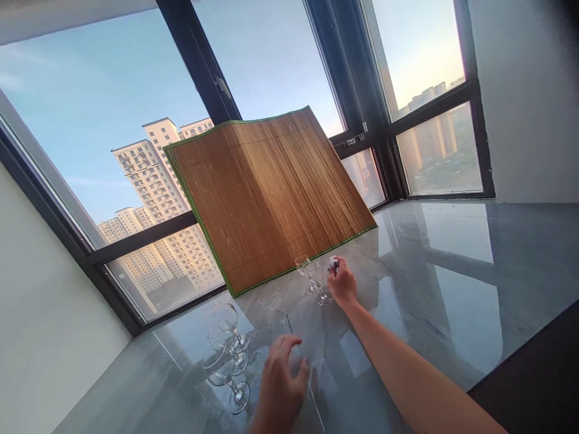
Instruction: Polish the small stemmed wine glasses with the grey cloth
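My right hand (342, 283) reaches forward, its fingers closed on a small white thing (333, 261) that I cannot name. It sits right beside two small stemmed glasses (312, 277) standing in front of a bamboo mat (266, 193) that leans on the window. My left hand (280, 386) hovers low over the glossy grey countertop (429, 283), palm down, fingers loosely spread and holding nothing. Just left of it stand three more stemmed glasses (226, 355) in a close group.
Big windows with dark frames (203, 66) run along the far side and show tall apartment blocks. A white wall closes the left side and another the right corner. A dark edge (534, 374) bounds the countertop at the near right.
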`<state>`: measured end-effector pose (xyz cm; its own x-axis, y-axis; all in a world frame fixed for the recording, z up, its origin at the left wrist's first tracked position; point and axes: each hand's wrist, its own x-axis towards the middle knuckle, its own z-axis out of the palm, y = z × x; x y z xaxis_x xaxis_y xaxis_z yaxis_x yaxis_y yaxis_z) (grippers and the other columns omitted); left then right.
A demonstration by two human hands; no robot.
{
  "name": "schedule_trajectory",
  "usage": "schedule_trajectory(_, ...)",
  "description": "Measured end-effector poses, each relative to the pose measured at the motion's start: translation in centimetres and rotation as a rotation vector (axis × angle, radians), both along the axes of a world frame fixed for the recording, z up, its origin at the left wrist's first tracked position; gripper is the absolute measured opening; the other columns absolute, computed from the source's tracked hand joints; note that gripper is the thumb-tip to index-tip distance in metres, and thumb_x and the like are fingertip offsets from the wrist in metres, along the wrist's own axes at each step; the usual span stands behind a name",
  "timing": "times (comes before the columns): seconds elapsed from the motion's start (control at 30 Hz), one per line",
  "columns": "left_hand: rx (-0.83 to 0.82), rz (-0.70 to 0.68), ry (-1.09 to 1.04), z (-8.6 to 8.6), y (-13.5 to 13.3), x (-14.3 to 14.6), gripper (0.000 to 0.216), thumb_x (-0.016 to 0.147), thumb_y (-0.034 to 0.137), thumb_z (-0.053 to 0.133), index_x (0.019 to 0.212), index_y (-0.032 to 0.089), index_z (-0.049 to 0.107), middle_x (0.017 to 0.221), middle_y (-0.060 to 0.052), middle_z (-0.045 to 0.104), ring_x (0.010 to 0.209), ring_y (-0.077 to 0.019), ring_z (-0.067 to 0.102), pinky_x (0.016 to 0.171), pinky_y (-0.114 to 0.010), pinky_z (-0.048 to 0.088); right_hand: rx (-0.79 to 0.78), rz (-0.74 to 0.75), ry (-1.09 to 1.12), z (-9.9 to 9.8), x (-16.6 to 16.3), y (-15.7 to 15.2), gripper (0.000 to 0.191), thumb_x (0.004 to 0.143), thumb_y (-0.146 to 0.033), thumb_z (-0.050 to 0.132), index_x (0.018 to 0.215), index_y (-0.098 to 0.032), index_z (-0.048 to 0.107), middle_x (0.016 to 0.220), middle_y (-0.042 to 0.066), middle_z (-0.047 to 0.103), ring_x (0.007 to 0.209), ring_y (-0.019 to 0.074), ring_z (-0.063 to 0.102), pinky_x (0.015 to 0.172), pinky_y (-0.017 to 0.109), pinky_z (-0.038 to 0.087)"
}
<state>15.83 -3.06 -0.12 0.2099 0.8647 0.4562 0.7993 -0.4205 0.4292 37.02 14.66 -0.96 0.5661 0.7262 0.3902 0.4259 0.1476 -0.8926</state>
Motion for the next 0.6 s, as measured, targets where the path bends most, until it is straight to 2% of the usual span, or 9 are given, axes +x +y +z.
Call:
schedule_trajectory(0.07,-0.047,0.015,0.036,0.6,4.4,3.8,0.046,0.077,0.029,0.059,0.123,0.019,0.061,0.126,-0.013,0.06,0.118,-0.0265,0.056,0.101,-0.037,0.044,0.004,0.0,-0.002,0.1,0.1,-0.1,0.032,0.091,-0.02,0.047,0.122,-0.021,0.053,0.109,0.007,0.069,0.088,0.0202,0.063,0.069,0.026,0.037)
schedule_trajectory(0.13,-0.06,0.05,0.068,0.6,8.4,6.1,0.059,0.075,0.035,0.065,0.131,0.018,0.056,0.134,-0.014,0.055,0.125,-0.0294,0.05,0.108,-0.041,0.037,0.011,0.0,-0.008,0.2,0.1,0.0,0.032,0.091,-0.019,0.046,0.122,-0.021,0.053,0.11,0.008,0.069,0.09,0.0202,0.063,0.071,0.026,0.037)
schedule_trajectory(0.23,-0.038,0.118,0.064,-0.2,12.7,7.2,0.052,0.077,0.042,0.065,0.125,0.022,0.061,0.133,-0.011,0.056,0.125,-0.0291,0.05,0.11,-0.043,0.033,0.016,-0.004,-0.016,0.3,0.1,0.1,0.03,0.091,-0.019,0.046,0.121,-0.02,0.053,0.109,0.008,0.069,0.09,0.0203,0.064,0.071,0.026,0.038)
schedule_trajectory(0.37,-0.072,0.12,0.054,-1.4,15.5,6.6,0.048,0.077,0.046,0.066,0.119,0.024,0.064,0.136,-0.011,0.053,0.129,-0.0296,0.048,0.112,-0.044,0.032,0.023,-0.005,-0.026,0.2,0.0,0.2,0.03,0.091,-0.019,0.046,0.12,-0.02,0.053,0.11,0.008,0.069,0.09,0.02,0.064,0.072,0.026,0.039)
schedule_trajectory(0.5,-0.173,0.014,0.125,-1.6,17.0,6.5,0.062,0.075,0.051,0.067,0.129,0.021,0.059,0.146,-0.013,0.046,0.134,-0.0325,0.042,0.113,-0.045,0.03,0.023,-0.01,-0.035,0.2,0.0,0.2,0.032,0.091,-0.02,0.046,0.121,-0.02,0.053,0.108,0.008,0.069,0.088,0.02,0.064,0.071,0.027,0.039)
schedule_trajectory(0.6,-0.221,-0.01,0.16,-1.2,17.8,7.4,0.075,0.075,0.056,0.067,0.138,0.018,0.052,0.148,-0.017,0.043,0.136,-0.0342,0.041,0.114,-0.045,0.029,0.025,-0.012,-0.04,0.1,0.0,0.1,0.031,0.091,-0.021,0.045,0.121,-0.021,0.054,0.108,0.007,0.069,0.088,0.0202,0.064,0.071,0.027,0.039)
